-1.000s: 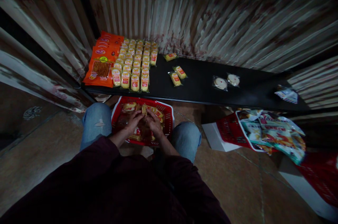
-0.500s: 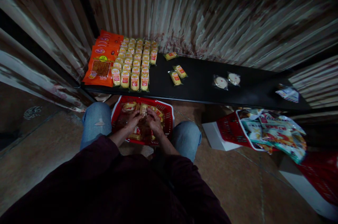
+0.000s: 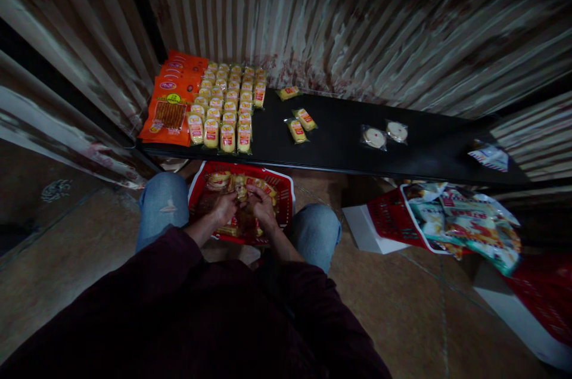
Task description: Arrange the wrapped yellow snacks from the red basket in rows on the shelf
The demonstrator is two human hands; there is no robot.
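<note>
Between my knees sits a red shopping basket (image 3: 288,212) with yellow wrapped snack cakes in it. Over its middle, my left hand (image 3: 226,209) and my right hand (image 3: 262,206) come together at the fingertips around a small wrapped cake (image 3: 241,189). The fingers of both hands are closed on its wrapper, one hand at each side. Other packaged cakes (image 3: 218,180) lie in the basket behind my hands. On the black shelf (image 3: 335,129) above stand tight rows of the same yellow wrapped cakes (image 3: 227,111).
Orange snack bags (image 3: 172,105) are stacked at the shelf's left end. Loose yellow cakes (image 3: 297,130), two round white wrapped pieces (image 3: 374,137) and a blue-white packet (image 3: 489,155) lie farther right. A second red basket (image 3: 388,221) of green-white bags (image 3: 469,215) tilts below the shelf.
The cake between my hands has turned, and its shape looks smaller and more crumpled. My left hand has shifted slightly. The shelf goods lie as before.
</note>
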